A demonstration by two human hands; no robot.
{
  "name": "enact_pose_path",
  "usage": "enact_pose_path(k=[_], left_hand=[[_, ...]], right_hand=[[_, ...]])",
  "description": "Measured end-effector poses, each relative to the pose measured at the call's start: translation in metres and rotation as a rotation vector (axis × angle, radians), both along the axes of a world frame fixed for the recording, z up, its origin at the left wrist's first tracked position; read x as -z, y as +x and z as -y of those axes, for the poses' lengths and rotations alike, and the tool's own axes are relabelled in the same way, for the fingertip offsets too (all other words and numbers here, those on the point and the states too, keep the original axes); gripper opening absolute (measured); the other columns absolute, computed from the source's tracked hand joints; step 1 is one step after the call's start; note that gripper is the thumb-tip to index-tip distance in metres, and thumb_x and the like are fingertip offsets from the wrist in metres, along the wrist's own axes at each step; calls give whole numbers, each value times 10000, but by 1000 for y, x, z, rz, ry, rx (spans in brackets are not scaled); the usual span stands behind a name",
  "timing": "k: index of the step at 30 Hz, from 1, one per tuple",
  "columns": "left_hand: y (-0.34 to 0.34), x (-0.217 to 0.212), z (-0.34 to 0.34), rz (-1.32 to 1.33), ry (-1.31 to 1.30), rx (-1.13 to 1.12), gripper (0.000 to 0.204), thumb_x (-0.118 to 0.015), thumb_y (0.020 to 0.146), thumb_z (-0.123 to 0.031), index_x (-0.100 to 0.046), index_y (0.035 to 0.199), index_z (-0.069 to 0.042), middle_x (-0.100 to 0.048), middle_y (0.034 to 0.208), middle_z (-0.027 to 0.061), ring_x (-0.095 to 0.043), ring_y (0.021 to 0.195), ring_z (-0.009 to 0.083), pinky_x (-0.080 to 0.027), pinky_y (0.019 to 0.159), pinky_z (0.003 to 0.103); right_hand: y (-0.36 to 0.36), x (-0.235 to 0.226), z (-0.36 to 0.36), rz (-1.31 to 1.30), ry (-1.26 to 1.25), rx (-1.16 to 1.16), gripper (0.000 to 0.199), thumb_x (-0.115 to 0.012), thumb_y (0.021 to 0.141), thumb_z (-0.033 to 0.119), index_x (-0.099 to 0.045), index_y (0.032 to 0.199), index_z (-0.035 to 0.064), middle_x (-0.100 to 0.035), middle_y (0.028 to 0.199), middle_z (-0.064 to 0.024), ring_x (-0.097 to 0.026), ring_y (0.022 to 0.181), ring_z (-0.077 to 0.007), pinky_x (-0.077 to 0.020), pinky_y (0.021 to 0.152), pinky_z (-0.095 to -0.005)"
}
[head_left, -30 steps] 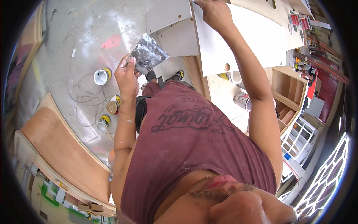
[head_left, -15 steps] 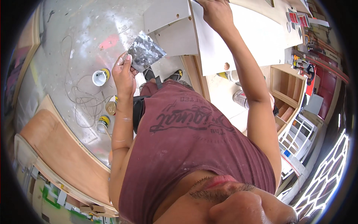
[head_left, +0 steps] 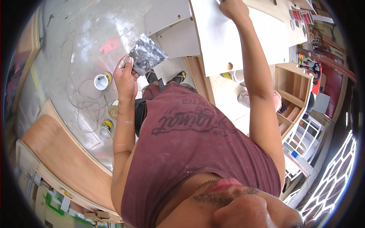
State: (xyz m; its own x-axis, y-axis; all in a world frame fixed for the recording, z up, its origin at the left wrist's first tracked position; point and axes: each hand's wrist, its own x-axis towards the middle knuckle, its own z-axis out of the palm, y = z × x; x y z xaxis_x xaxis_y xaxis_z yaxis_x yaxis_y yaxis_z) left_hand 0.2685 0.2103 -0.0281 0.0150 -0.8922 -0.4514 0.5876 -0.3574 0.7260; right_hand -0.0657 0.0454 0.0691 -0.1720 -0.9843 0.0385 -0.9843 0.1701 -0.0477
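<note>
My left hand (head_left: 125, 78) grips the near left corner of a square dark board (head_left: 147, 54) smeared with white and grey filler or paint. Its thumb lies on top of the board, with the fingers curled beneath. At the top of the view my right hand (head_left: 235, 10) is closed over a large white panel (head_left: 216, 41). A thin edge of something shows by its fingertips, cut off by the frame, too little to name. The panel has a round hole near its front edge and belongs to a white cabinet (head_left: 178, 40).
Left on the floor stand an open can (head_left: 102, 81), another can (head_left: 106, 128) and a tangled cord (head_left: 89, 108). A curved wooden panel (head_left: 66, 146) lies at lower left. To the right are a wooden shelf unit (head_left: 292, 87), red-labelled tins (head_left: 300, 16) and, farther off, another person (head_left: 315, 70).
My right hand has moved to the right across the white panel, away from its left edge. The left hand and the smeared board have barely shifted.
</note>
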Motion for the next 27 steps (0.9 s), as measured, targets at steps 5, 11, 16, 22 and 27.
enact_pose_path(k=[5, 11, 16, 22, 27], left_hand=[[-3, 0, 2, -4, -3, 0, 298, -534, 965, -121, -534, 1197, 66, -660, 1012, 113, -671, 822, 165, -560, 679, 279], [-4, 6, 1, -34, -11, -8, 296, -532, 965, -122, -539, 1194, 66, -658, 1014, 119, -673, 814, 170, -576, 696, 299], [-6, 4, 3, -27, 8, -6, 281, -527, 966, -118, -550, 1181, 61, -659, 1018, 119, -674, 814, 171, -577, 700, 303], [-3, 7, 3, -38, -21, -29, 278, -527, 966, -116, -552, 1182, 57, -661, 1019, 117, -674, 821, 174, -572, 703, 302], [-7, 4, 5, -18, -2, -12, 278, -525, 968, -117, -551, 1182, 59, -663, 1009, 114, -672, 822, 170, -567, 705, 295]], right_hand=[[22, 28, 3, -51, -129, -194, 179, -553, 801, 126, -667, 772, -9, -659, 793, -242, -649, 799, -395, -518, 716, -485], [41, 0, -9, -9, -23, -347, 214, -543, 762, 48, -724, 877, 58, -662, 790, -227, -645, 793, -394, -521, 705, -472], [42, 7, -11, 22, -97, -351, 317, -536, 738, 13, -738, 965, 100, -667, 791, -210, -629, 838, -377, -518, 749, -452], [47, 4, -25, -119, -42, -408, 366, -527, 762, 30, -730, 1041, 153, -681, 802, -182, -616, 837, -327, -475, 754, -438], [45, 8, -19, -4, -156, -426, 352, -524, 771, 41, -731, 1032, 156, -682, 791, -175, -617, 832, -322, -478, 753, -450]])
